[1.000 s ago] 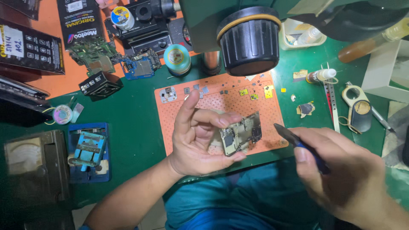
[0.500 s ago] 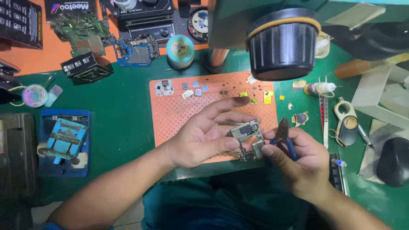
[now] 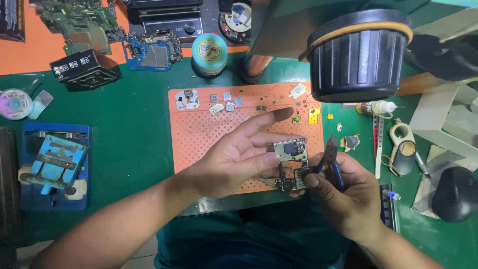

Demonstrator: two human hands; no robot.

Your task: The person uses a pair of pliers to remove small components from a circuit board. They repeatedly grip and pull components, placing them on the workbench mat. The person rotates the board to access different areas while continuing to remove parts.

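Still, the small circuit board (image 3: 291, 163) is pinched in the left hand (image 3: 234, 159).
Blue-handled tweezers (image 3: 331, 158) are kept clasped by the right hand (image 3: 346, 197), raised slightly since before.

Matt perforated orange rubbery mat (image 3: 209, 139), smooth green table cover (image 3: 134, 119), glossy black plastic microscope ring (image 3: 356, 60), blue-handled metal pliers (image 3: 331, 158)

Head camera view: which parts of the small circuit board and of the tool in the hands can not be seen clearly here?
- Small circuit board, head view: its lower part is covered by the left hand fingers and the right hand thumb; its components are too small to tell.
- Cutters: the handles are hidden inside the right hand grip.
- Microscope head: it blocks the orange mat corner behind it.
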